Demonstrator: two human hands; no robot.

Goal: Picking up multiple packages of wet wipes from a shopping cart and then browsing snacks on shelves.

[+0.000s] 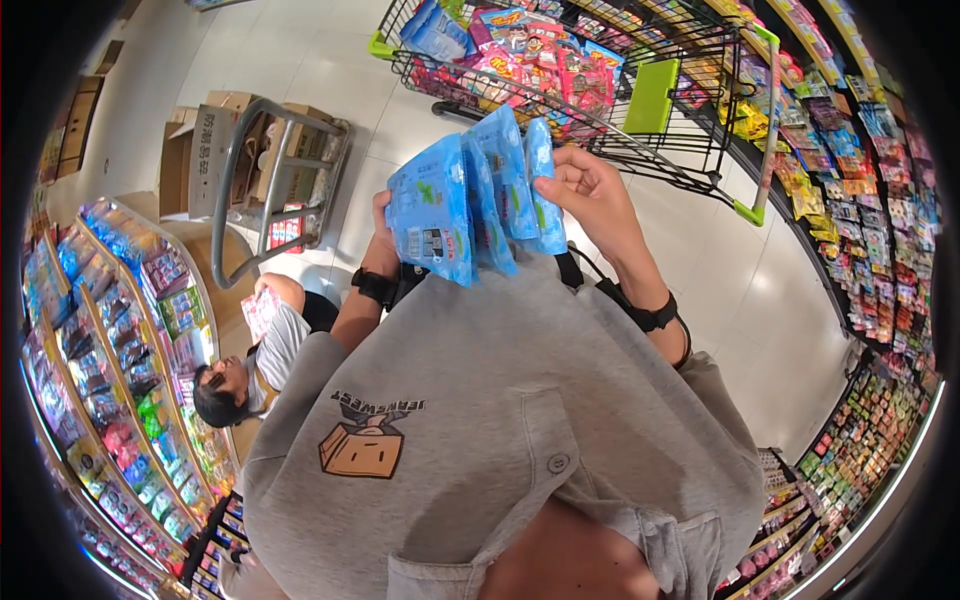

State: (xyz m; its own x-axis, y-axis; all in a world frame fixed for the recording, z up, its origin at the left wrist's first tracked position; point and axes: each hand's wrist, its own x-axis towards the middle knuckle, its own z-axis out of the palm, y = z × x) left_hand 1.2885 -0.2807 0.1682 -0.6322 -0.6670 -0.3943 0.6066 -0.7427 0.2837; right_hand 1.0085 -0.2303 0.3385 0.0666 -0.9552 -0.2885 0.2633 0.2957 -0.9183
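Note:
Several blue candy packets [429,202] fan out between my two hands in front of my chest. My left hand [383,222] grips the near-left side of the bunch, its fingers mostly hidden behind the packets. At the other end, my right hand [589,187] pinches the rightmost blue packet [545,195] between thumb and fingers. Both wrists wear black straps. Beyond the packets stands a black wire shopping cart [637,154] with green trim, holding a heap of pink, red and blue candy bags [525,60].
On the left a grey-railed platform trolley [274,172] carries opened cardboard boxes [214,161]. A person [255,367] crouches beside the left candy shelves [127,322], holding a pink packet. Packed snack racks [862,187] line the right side. Pale floor tiles [720,300] lie between.

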